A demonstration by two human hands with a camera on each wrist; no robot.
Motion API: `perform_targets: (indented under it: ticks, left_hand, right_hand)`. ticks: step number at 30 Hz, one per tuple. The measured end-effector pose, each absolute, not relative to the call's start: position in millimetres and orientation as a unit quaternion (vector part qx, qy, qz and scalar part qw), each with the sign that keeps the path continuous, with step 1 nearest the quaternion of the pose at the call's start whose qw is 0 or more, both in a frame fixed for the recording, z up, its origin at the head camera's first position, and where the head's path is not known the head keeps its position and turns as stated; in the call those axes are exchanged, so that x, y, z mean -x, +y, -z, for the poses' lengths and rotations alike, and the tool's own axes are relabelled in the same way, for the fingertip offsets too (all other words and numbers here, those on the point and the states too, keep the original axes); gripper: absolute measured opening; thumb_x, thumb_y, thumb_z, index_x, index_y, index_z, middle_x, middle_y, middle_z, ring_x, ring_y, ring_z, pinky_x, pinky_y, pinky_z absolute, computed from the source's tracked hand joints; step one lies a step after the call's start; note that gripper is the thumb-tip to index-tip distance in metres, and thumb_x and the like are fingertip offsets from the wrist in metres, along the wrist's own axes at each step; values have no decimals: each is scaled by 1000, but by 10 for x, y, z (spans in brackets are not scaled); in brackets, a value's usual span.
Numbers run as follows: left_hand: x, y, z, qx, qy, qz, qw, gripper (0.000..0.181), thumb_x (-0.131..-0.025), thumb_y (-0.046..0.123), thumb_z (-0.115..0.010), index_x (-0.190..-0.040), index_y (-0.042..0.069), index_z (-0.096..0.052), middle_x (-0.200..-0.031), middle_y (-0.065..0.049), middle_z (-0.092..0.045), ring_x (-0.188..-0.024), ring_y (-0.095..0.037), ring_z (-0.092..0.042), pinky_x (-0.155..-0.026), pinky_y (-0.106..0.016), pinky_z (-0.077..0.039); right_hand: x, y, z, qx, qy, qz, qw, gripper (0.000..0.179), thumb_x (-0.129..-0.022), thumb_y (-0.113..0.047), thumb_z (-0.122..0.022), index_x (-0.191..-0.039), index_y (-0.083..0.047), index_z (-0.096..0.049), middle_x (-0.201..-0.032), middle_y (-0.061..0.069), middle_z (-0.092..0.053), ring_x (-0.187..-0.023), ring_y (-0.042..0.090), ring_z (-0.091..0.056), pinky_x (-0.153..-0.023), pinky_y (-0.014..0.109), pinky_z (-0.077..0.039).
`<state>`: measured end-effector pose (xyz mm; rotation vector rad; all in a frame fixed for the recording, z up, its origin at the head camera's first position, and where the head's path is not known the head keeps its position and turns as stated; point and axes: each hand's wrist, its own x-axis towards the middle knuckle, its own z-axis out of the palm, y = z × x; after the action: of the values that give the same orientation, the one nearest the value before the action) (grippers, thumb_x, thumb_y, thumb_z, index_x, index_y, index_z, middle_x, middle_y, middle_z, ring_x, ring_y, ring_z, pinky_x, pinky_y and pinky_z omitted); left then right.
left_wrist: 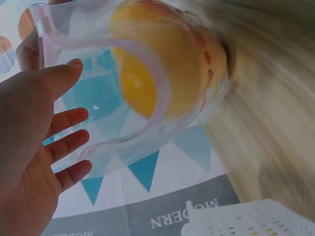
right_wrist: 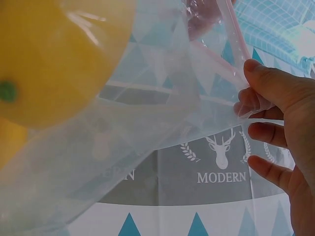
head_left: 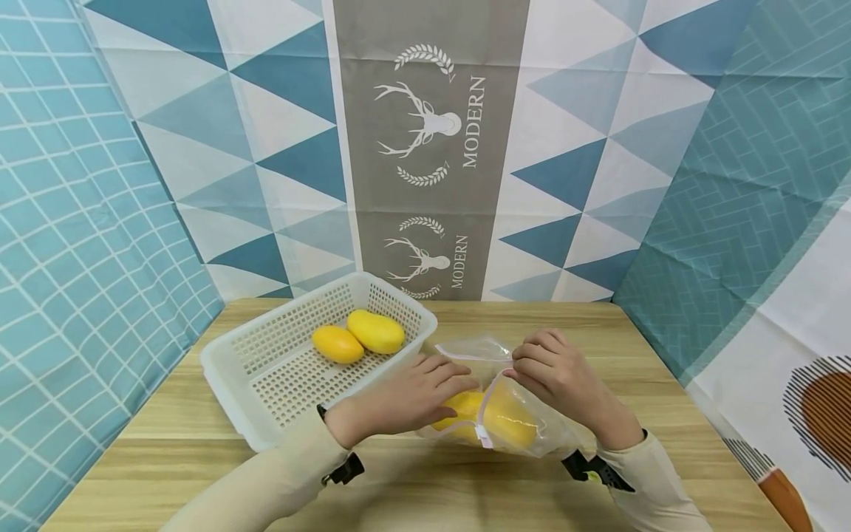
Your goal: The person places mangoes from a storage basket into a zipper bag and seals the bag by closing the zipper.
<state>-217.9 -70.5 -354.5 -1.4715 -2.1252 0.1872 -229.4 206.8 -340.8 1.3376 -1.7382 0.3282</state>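
A clear zip bag (head_left: pixel 552 432) with a pink-edged mouth and a slider lies in front of me, its mouth gaping toward the left. Inside are yellow mango-like fruits (head_left: pixel 508 421); one shows a green stem spot in the right wrist view. My right hand (head_left: pixel 565 377) pinches the bag's rim between thumb and index finger, the other fingers loosely bent. At the mouth's left side is my left hand (head_left: pixel 412 391), its fingers apart and relaxed with nothing gripped. In the left wrist view, that hand's fingertips (left_wrist: pixel 76 142) overlap the bag's film.
A white perforated basket (head_left: pixel 229 369) stands left of the bag on the wooden table (head_left: pixel 459 495). Two mango-like fruits lie in it, one orange-yellow (head_left: pixel 337 344) and one yellow (head_left: pixel 375 332). Patterned cloth (head_left: pixel 425 244) hangs behind and along both sides.
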Motion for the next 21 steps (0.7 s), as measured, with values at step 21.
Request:
perform_targets:
  ticks: [21]
  left_hand:
    - [2382,-1032,3169,507,-802,9,316,51,-88,23,-77,-133,8,-57,-122,-6,-60,-113,-24,-56,-91,-39,-48]
  right_hand:
    - [2295,2072,3421,-543,-696,-139,450,39,-105,-28,-51,-77,-9,-70,-81,1,-68,-78,22,-59,-72,36,-45]
